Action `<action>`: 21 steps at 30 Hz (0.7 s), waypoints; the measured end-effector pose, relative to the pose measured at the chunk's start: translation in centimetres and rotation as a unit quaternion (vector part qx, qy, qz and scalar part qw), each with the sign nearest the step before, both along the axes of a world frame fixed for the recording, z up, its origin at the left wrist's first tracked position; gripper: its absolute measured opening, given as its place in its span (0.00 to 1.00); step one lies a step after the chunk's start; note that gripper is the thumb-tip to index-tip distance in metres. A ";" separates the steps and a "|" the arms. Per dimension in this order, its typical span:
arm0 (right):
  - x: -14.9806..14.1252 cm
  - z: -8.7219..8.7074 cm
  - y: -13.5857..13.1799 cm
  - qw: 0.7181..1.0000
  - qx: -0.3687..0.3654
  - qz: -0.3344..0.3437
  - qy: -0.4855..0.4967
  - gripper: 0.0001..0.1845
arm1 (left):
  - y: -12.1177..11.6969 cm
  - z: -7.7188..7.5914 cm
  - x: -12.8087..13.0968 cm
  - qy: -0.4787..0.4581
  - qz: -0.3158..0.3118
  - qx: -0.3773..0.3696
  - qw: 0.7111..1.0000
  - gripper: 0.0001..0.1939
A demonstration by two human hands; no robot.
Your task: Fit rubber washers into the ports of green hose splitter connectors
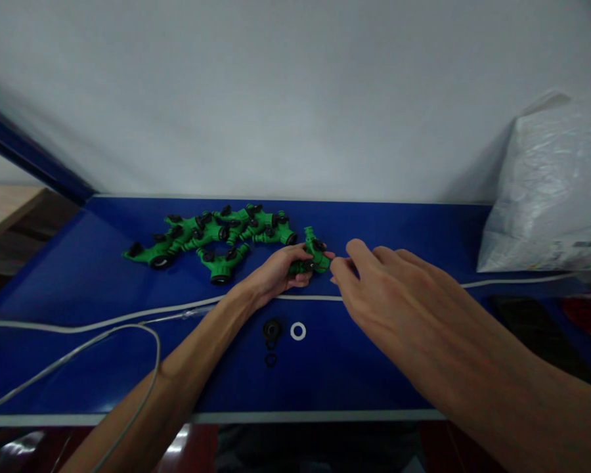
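"Taking the white ring point(292, 332) on the blue tabletop point(374, 387) as our landmark, what lies far to its left?"

"A white cable point(79, 327), and beyond it, left of the ring and farther from the person, a cluster of green fittings point(211, 233) with black knobs; one separate fitting point(221, 265) sits a little nearer the ring than most of those"

"And just beside the ring?"

"On its left, a round black piece point(272, 328), with a small black loop point(266, 360) on the near side of that"

"Where are the hands?"

"Beyond the ring, the left hand point(278, 269) is closed around a green connector point(319, 261), which is slightly right of the ring; the right hand point(389, 289), to the ring's right, has its fingers bent beside the connector, though I cannot tell whether they grip anything"

"Farthest right?"

"A clear plastic bag point(546, 190), well right of the ring and beyond it"
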State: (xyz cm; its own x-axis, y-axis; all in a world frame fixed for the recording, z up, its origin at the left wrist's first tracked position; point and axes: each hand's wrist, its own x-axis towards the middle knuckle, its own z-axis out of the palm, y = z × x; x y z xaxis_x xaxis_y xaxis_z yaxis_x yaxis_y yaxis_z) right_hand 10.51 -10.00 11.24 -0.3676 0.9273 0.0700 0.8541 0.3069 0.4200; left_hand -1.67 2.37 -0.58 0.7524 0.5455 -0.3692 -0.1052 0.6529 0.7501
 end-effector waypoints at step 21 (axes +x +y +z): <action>0.0 -0.2 0.1 0.999 0.021 -0.014 -0.024 0.14 | -0.2 0.0 0.0 0.008 0.007 0.020 1.000 0.07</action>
State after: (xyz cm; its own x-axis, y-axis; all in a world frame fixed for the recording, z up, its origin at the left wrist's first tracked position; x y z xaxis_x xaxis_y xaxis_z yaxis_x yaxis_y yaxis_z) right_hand 10.46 -9.93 11.05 -0.3457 0.9338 0.0921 0.8402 0.2644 0.4734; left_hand -1.63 2.14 -0.61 0.7390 0.5697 -0.3596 -0.1012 0.6217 0.7767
